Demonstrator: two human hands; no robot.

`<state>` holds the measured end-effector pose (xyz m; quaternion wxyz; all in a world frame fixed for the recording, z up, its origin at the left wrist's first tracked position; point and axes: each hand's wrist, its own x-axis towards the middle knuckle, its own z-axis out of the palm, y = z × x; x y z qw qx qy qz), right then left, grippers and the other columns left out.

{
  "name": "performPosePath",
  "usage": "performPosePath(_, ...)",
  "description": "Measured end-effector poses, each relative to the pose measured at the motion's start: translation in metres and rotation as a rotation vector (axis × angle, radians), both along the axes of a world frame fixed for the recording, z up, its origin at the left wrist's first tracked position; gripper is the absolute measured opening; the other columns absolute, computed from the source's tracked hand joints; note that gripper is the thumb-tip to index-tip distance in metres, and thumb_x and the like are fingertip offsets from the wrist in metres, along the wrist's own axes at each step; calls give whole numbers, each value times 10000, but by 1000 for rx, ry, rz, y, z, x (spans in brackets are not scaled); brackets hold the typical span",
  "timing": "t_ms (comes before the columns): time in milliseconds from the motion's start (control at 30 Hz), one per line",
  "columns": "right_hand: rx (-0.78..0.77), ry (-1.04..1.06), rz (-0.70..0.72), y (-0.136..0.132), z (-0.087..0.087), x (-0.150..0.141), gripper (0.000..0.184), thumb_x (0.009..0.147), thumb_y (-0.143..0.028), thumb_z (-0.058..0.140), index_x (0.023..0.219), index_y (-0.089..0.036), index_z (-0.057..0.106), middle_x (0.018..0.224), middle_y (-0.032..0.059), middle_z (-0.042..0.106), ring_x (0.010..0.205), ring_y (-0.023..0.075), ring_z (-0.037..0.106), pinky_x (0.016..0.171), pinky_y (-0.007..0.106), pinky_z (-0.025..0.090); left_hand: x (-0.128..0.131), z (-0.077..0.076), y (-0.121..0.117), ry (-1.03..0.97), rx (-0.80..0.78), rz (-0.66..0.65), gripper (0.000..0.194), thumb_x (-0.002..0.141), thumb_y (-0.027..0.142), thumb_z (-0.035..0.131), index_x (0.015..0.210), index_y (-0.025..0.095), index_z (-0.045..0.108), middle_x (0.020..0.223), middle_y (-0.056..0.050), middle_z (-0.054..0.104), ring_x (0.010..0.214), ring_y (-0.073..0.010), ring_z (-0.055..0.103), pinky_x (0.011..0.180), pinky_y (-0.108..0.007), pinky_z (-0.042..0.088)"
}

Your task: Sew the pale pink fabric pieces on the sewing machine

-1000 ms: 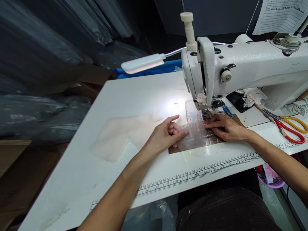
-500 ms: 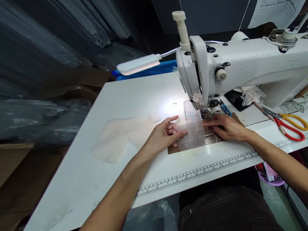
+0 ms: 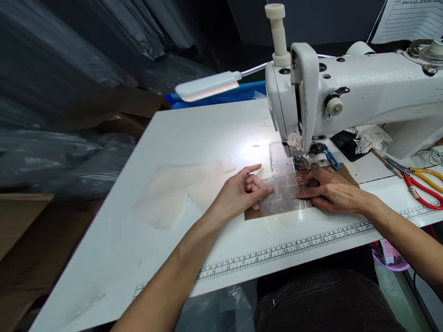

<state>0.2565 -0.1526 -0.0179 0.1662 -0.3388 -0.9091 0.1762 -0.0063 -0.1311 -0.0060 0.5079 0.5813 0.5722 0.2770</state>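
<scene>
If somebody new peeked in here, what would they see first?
Probably the big white metal sewing machine at the upper right of the white table, with a slim white lamp glowing at its left. Next might come the scissors with red and yellow handles at the far right, and the two bare hands, left and right, on the see-through sheet below the needle area.

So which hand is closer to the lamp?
Left. The left hand is in front of the lamp and a bit to its right; the right hand is farther right, by the sewing machine.
</scene>
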Motion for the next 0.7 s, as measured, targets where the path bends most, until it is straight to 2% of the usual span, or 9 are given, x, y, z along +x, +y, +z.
performPosePath(67, 12, -4, -3, 0, 0, -1, 359, 912, -157, 522, 1158, -313, 733, 1115, 102, 585, 1064, 251, 537, 951, 473, 436, -3, -2, 0, 37, 55, -18, 786, 687, 424, 796, 1354, 131, 500, 687, 41, 585, 462, -85, 482, 412, -221, 451)
performPosePath(100, 16, -4, -5, 0, 0, -1, 356, 912, -159, 526, 1159, -311, 732, 1112, 101, 586, 1063, 252, 536, 947, 473, 438, -4, -3, 0, 76, 134, -9, 713, 722, 440, 769, 1326, 141, 535, 708, 31, 585, 469, -82, 473, 425, -222, 444)
performPosePath(200, 16, -8, -12, -1, 1, -2, 349, 915, -161, 522, 1157, -299, 732, 1113, 103, 590, 1070, 254, 534, 942, 475, 442, -4, -4, 2, 298, 578, 19, 408, 832, 448, 678, 1148, 190, 672, 848, -20, 612, 532, -84, 480, 467, -224, 427)
performPosePath(267, 9, -15, -15, -2, 2, -2, 354, 917, -161, 514, 1168, -292, 727, 1119, 104, 591, 1082, 254, 532, 946, 477, 442, 0, -5, 6, 457, 921, -104, 259, 888, 415, 624, 1013, 206, 715, 925, -46, 640, 602, -113, 530, 467, -227, 410)
performPosePath(367, 13, -21, -29, -3, 2, -3, 359, 913, -159, 513, 1169, -291, 727, 1119, 106, 586, 1093, 256, 533, 950, 487, 444, 10, -7, 16, 567, 1258, -453, 212, 958, 304, 531, 939, 182, 704, 934, -63, 686, 721, -162, 606, 520, -252, 462)
performPosePath(433, 24, -18, -39, -4, 1, -3, 358, 907, -157, 517, 1159, -291, 733, 1125, 108, 585, 1100, 259, 533, 951, 497, 446, 16, -8, 23, 585, 1338, -615, 215, 975, 246, 494, 963, 153, 687, 960, -77, 704, 789, -177, 634, 629, -292, 526)
performPosePath(533, 48, -6, -33, -3, -3, -2, 363, 904, -158, 516, 1167, -290, 729, 1141, 109, 588, 1104, 259, 539, 944, 494, 457, 20, -9, 30, 616, 1323, -747, 249, 989, 252, 464, 1016, 126, 676, 1073, -104, 711, 848, -189, 647, 750, -334, 546)
performPosePath(700, 95, 30, -45, -1, -8, -1, 364, 900, -156, 515, 1173, -278, 723, 1124, 104, 594, 1070, 249, 562, 923, 470, 485, 22, -10, 34, 808, 1218, -818, 328, 990, 317, 432, 1088, 121, 677, 1216, -123, 678, 879, -227, 628, 754, -376, 511)
